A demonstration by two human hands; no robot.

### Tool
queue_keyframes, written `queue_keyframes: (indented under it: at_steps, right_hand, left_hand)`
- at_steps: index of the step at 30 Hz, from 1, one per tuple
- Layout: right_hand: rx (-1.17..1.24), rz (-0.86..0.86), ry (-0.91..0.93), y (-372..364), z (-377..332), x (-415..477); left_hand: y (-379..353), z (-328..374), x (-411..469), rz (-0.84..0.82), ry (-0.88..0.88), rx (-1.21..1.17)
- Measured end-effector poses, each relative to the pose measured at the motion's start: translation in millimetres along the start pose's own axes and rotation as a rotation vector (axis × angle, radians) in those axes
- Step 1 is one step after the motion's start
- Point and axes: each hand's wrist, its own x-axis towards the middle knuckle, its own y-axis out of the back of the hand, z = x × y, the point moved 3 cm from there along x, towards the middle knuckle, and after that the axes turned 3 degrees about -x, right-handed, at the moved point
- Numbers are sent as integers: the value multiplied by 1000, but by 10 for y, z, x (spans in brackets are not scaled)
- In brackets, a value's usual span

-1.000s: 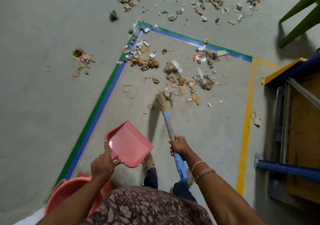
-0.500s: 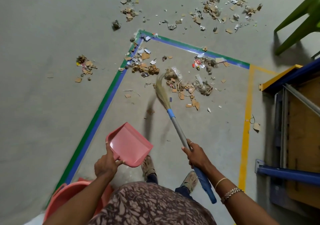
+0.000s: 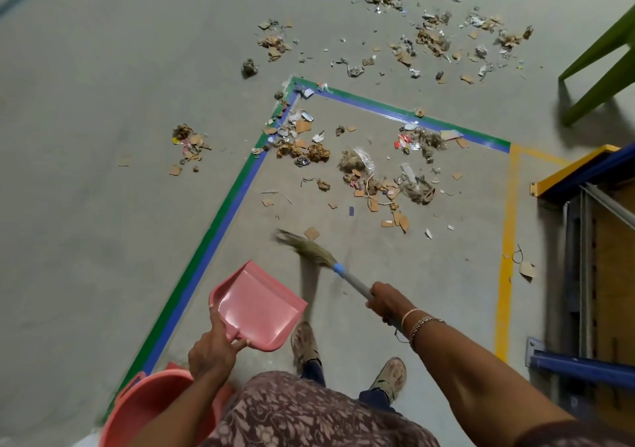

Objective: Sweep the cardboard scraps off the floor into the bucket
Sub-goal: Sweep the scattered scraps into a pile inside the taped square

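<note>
Left hand (image 3: 214,345) grips the handle of a pink dustpan (image 3: 261,304), held tilted in front of the person, while the right hand (image 3: 386,300) is closed round the shaft of a broom (image 3: 330,264), the two hands well apart. The broom's blurred bristles point up and to the left, just beside one ribbed cardboard piece (image 3: 312,232). The scraps (image 3: 374,185) lie mostly in loose heaps on the floor (image 3: 86,206) inside a corner of green-and-blue tape (image 3: 220,226), with more clusters beyond it and a small pile to its left. The bucket (image 3: 147,409) stands at bottom left, beside the left arm and near the tape; its contents cannot be made out. Yellow tape (image 3: 508,226) and a blue rack (image 3: 584,367) border the right side.
</note>
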Motion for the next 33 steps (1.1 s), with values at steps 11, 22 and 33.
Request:
queue_keyframes:
  at_steps: [11,22,33]
  right_hand:
    - [222,329,-5,626,594,-325]
    - [-229,116,107,245,1057,-404]
    - [-318,29,91,825,759,559]
  left_hand:
    - [37,210,124,-29,-115,-39]
    - [113,677,205,-23,-132,79]
    - [377,1229,87,36,-29,62]
